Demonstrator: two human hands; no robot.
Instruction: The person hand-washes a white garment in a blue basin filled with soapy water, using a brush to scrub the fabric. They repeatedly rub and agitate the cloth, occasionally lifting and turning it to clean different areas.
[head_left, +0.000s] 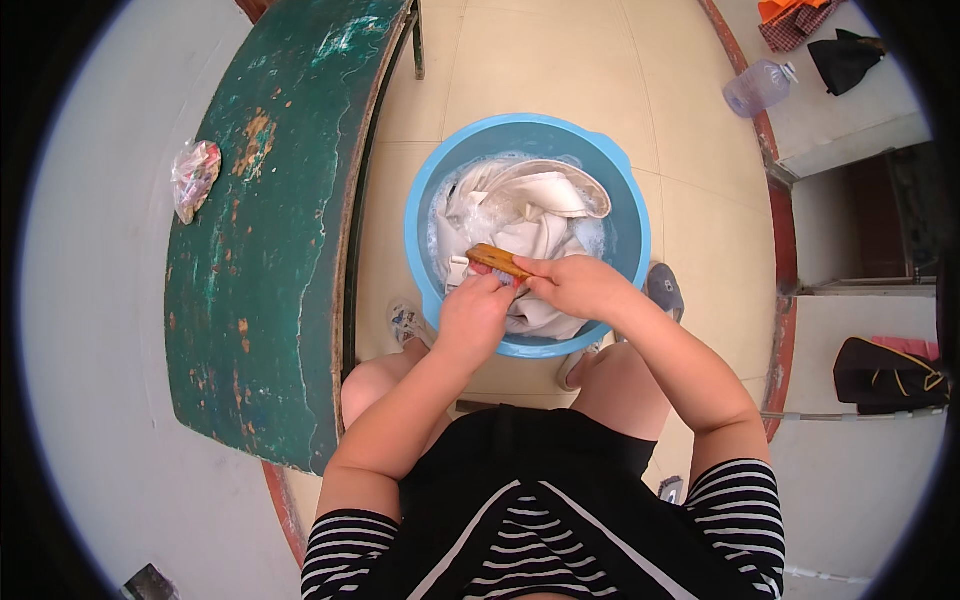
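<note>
A light blue plastic basin (640, 232) stands on the floor between my feet. White fabric (536, 236), perhaps a garment, lies bunched in its sudsy water. My right hand (581, 285) grips one end of a wooden-backed scrub brush (495, 259), whose red and pale bristles face down toward the fabric. My left hand (474, 311) is closed on the fabric at the near left side, right beside the bristles. Its fingertips are partly hidden, and so is the cloth beneath the brush.
A worn green bench or table (262, 262) runs along my left, with a plastic bag of small items (196, 180) at its far edge. On the right are a gray slipper (663, 289), a clear plastic jug (757, 88) and a dark cloth item (885, 379).
</note>
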